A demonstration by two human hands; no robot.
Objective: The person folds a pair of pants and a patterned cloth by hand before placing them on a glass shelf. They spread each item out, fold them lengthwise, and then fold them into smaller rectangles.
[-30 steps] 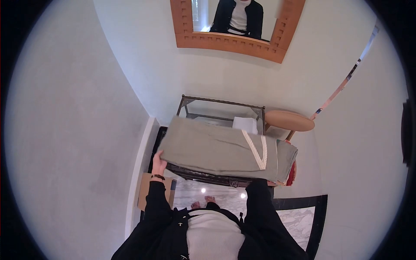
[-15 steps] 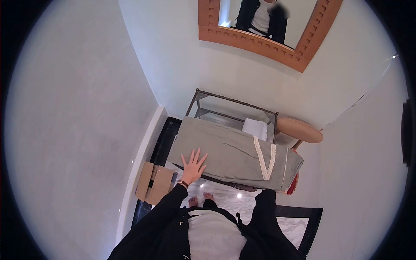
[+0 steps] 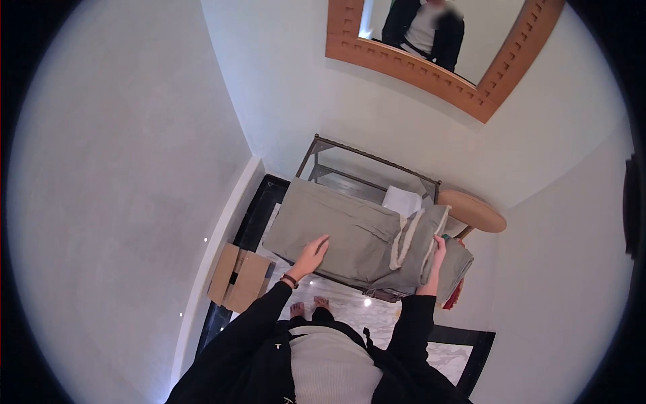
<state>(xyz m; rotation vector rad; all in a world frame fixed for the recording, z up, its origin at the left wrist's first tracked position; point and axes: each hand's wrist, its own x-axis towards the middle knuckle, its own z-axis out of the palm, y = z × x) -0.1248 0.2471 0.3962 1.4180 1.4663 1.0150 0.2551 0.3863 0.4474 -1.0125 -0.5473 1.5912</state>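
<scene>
Cloth [image 3: 334, 219], grey-green and folded, lies across the metal-framed table [image 3: 378, 159], its right part lifted in a fold. The right hand [image 3: 434, 268] grips that fold; the left hand [image 3: 310, 257], loosely open, is at the cloth's near side, contact unclear.

Grey-green cloth [image 3: 330, 219] seen as matt, wrinkled; edged with cream trim [image 3: 397, 250], textured, lace- or braid-like. Rack [image 3: 377, 161] framed in dark metal, top rail roughened by twisted or beaded finish. Mirror frame [image 3: 414, 70] made of wood, satin, cut with small notches; mirror [image 3: 481, 40] glazed, glossy. Box [image 3: 247, 286] formed of plain brown cardboard, matt. Floor [image 3: 346, 330] surfaced in grey-veined, marble-like stone, polished, lights reflected. Wall [image 3: 134, 175] finished smooth, matt. Jacket [image 3: 225, 363] made of dark, matt cloth; top [image 3: 333, 367] knitted, finely ribbed.
</scene>
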